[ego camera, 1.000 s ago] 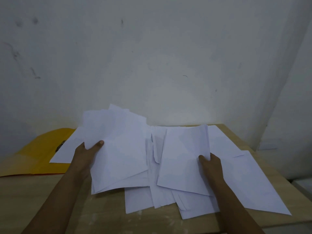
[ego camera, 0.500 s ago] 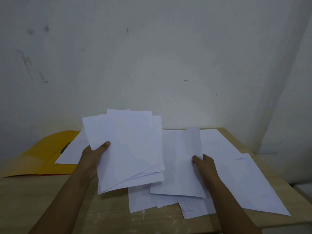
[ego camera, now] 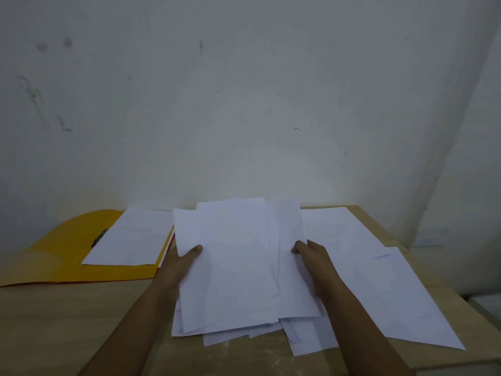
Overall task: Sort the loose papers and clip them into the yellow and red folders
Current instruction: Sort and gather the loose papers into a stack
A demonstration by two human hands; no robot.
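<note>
1. A stack of white papers is held above the wooden table, in front of the white wall.
2. The left edge of the stack is gripped by the left hand; the thumb lies on top of the sheets and the other fingers are hidden below them.
3. The right edge of the same stack is pinched by the right hand, with the fingers curled around the edge of the paper.
4. The sheets in the stack are not yet squared: several corners stand out at the top and at the bottom.
5. More loose sheets are spread on the table under the stack and to the right of it, so the gathering is judged as only partly done.
6. The yellow folder lies open at the left of the table, near the left hand but apart from it.
7. One sheet is already laid inside the yellow folder, beside a dark metal clip; whether it is fastened cannot be told.
8. Only a thin red edge is seen under the right border of the yellow folder; it is probably the red folder, and no paper is seen in it.
9. The task is judged to be at an early stage: the remaining sheets must be collected, divided, and clipped into both folders.
</note>
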